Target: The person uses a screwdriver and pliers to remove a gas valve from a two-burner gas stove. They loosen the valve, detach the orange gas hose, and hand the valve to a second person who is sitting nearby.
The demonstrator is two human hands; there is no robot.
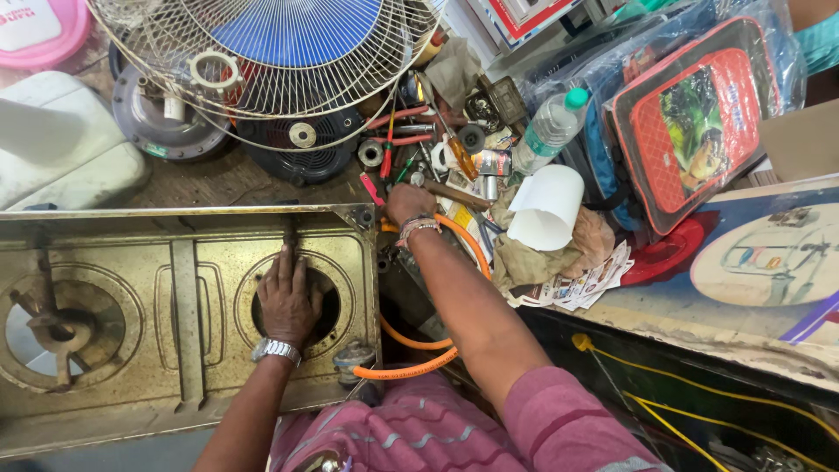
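Observation:
A brass-coloured two-burner gas stove top lies in front of me, its burner parts removed on the right opening. My left hand, with a metal watch on the wrist, rests flat over the right burner hole. My right hand, with a thread band on the wrist, reaches past the stove's far right corner into a heap of hand tools with red and orange handles. Its fingers curl among the tools; what they grip is hidden. An orange gas hose loops under my right forearm.
A wire fan guard with blue blades lies behind the stove. A plastic water bottle, a white paper roll, rags, leaflets and a red bag in plastic wrap crowd the right. A white container sits at the far left.

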